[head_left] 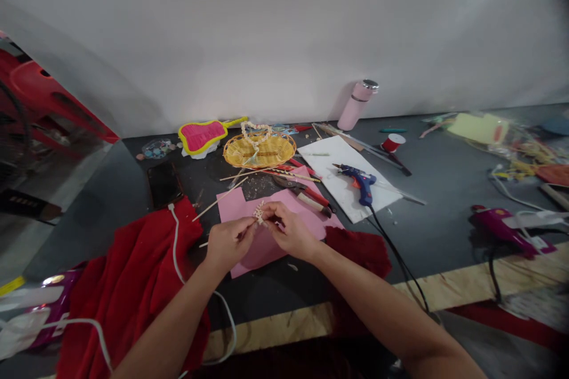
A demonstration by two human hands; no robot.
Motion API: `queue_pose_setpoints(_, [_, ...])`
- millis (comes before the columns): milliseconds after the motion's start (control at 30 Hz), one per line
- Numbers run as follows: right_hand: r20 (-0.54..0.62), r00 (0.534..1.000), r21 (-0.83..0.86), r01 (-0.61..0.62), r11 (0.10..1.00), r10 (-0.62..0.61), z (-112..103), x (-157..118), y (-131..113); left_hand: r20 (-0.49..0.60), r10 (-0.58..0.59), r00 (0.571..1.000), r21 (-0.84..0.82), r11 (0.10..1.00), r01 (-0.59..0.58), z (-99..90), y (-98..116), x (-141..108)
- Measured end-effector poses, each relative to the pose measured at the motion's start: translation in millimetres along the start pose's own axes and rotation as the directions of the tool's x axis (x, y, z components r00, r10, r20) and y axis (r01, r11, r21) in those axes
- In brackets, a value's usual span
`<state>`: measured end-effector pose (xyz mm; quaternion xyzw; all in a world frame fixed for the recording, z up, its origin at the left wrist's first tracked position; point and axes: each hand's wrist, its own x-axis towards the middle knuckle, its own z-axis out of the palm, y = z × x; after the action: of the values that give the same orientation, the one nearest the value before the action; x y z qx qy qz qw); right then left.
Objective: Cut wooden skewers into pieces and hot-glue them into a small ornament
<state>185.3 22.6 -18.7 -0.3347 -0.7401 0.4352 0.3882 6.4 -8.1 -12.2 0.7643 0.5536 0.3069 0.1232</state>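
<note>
Between my two hands is a small cream-coloured piece (pixel 259 212) that looks like beadwork or short sticks; its exact kind is too small to make out. My left hand (pixel 231 241) pinches its lower left side. On its right side, the fingers of my right hand (pixel 291 230) are closed. Both hands are over pink paper (pixel 262 251) lying on the dark tabletop. Just beyond them lie red-handled pliers (pixel 311 190) and thin wooden sticks (pixel 222 196). A yellow woven basket (pixel 235 151) with a pale beaded string (pixel 253 130) sits farther back.
A blue glue gun (pixel 362 183) rests on a white board (pixel 342 201), its black cord running to the table's front edge. Red cloth (pixel 137 260) and a white cable (pixel 175 243) lie left. A phone (pixel 164 183), pink bottle (pixel 355 106) and purple glue gun (pixel 511 228) stand around.
</note>
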Motion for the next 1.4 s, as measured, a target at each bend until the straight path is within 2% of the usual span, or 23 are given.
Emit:
queue_pose_setpoints(400, [0.001,1.0,-0.03,0.012,0.999,-0.012,-1,0,-1,0.006,-0.005,1.0,0.007,1.0,0.004,0.2,0,1])
queue_pose_setpoints(500, [-0.011,1.0,-0.161,0.028,0.987,-0.03,-12,4,-2,-0.002,-0.03,1.0,0.028,0.999,0.03,-0.2,-1,1])
queue_pose_setpoints(600, [-0.053,0.997,-0.387,0.034,0.922,-0.059,-24,8,2,-0.022,-0.064,0.998,0.041,0.997,0.065,-0.8,-2,0])
queue_pose_setpoints(700, [0.017,0.997,-0.525,0.071,0.848,-0.073,-25,11,10,-0.026,-0.083,0.996,0.039,0.996,0.084,-1.5,-2,1])
queue_pose_setpoints(800, [0.062,0.995,-0.576,0.103,0.811,-0.083,-25,12,12,-0.024,-0.086,0.996,0.03,0.996,0.087,-2.1,-1,1])
queue_pose_setpoints(867, [0.017,0.995,-0.615,0.09,0.784,-0.101,-34,13,11,-0.026,-0.098,0.995,0.025,0.995,0.099,-2.4,-1,1])
queue_pose_setpoints(933, [-0.065,0.993,-0.672,0.03,0.74,-0.1,-51,13,8,-0.031,-0.115,0.993,0.024,0.993,0.116,-2.3,-2,1])
queue_pose_setpoints(1033, [-0.182,0.983,-0.776,-0.122,0.619,-0.034,-83,10,5,-0.025,-0.131,0.991,0.024,0.991,0.131,-1.8,-3,1])
queue_pose_setpoints(1133, [-0.174,0.98,-0.851,-0.198,0.487,0.093,-105,6,6,-0.003,-0.142,0.99,0.022,0.99,0.142,-1.7,-2,1])
queue_pose_setpoints(1267, [-0.118,0.959,-0.878,-0.223,0.423,0.259,-105,3,11,-0.007,-0.151,0.988,0.02,0.988,0.151,-2.9,-1,2])
queue_pose_setpoints(1400, [-0.102,0.956,-0.891,-0.211,0.402,0.276,-95,7,14,-0.008,-0.159,0.987,0.013,0.987,0.159,-4.1,-1,2])
